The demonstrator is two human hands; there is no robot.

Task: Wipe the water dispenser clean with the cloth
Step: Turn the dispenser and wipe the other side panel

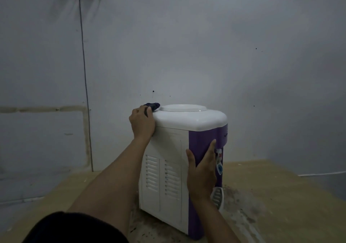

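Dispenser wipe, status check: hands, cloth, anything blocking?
Left hand grips dark cloth at dispenser top's left edge. Right hand, fingers straight, braces purple side. Nothing blocking.

Wall (187, 55) stands close behind the water dispenser (168, 167).

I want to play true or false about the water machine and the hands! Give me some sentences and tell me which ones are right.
1. The left hand holds a dark blue cloth at the top edge of the white and purple water dispenser. True.
2. The right hand holds the cloth. False: it rests flat on the purple side and holds nothing.
3. A big water bottle sits on top. False: the white lid is bare.
4. The dispenser stands on a wooden surface. True.
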